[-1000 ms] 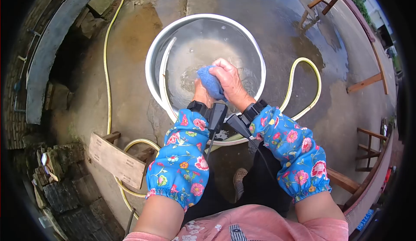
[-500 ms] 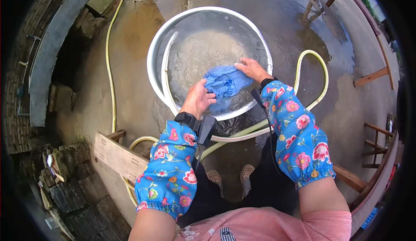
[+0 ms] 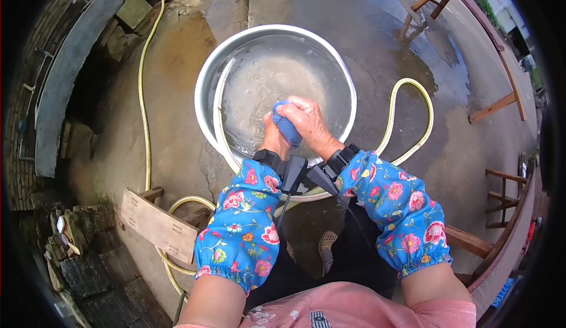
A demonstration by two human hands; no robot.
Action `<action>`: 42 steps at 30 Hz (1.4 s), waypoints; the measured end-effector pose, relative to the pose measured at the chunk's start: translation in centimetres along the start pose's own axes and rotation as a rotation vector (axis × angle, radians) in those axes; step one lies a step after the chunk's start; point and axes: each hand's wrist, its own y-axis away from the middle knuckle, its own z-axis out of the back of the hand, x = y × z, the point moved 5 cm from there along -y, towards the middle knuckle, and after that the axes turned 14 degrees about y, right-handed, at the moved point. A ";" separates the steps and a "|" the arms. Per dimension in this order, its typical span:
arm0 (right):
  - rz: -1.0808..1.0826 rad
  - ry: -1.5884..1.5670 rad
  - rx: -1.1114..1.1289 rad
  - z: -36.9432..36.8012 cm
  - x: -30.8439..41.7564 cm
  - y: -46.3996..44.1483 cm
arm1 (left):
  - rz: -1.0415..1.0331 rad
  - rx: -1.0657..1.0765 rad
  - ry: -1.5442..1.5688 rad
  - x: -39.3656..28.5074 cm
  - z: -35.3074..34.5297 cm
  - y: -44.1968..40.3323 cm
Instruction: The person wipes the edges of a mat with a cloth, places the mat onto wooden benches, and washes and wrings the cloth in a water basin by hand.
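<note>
A large round metal basin (image 3: 202, 92) of water stands on the ground in front of me. Over its near half, my left hand (image 3: 275, 136) and my right hand (image 3: 308, 123) are pressed together around a bunched blue cloth (image 3: 287, 130). The right hand's fingers wrap the cloth from above, and the left hand grips it from the lower left. Much of the cloth is hidden between the palms. The end of a pale hose (image 3: 221, 86) hangs over the basin's left side into the water.
The hose loops on the wet ground right of the basin; another stretch (image 3: 142, 92) runs along the left. A small wooden bench (image 3: 158, 225) is at lower left, near stacked slabs (image 3: 88, 275). Wooden-legged furniture (image 3: 498, 107) stands at right, and a stone slab (image 3: 73, 74) at far left.
Half a second ago the cloth lay spread at the water between my separated hands. Now the hands have come together and the cloth is bunched tightly between them.
</note>
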 end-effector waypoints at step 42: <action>0.049 0.928 0.079 1.3 -13.0 -5.0 | -0.157 -0.166 -0.615 -4.0 -7.1 8.1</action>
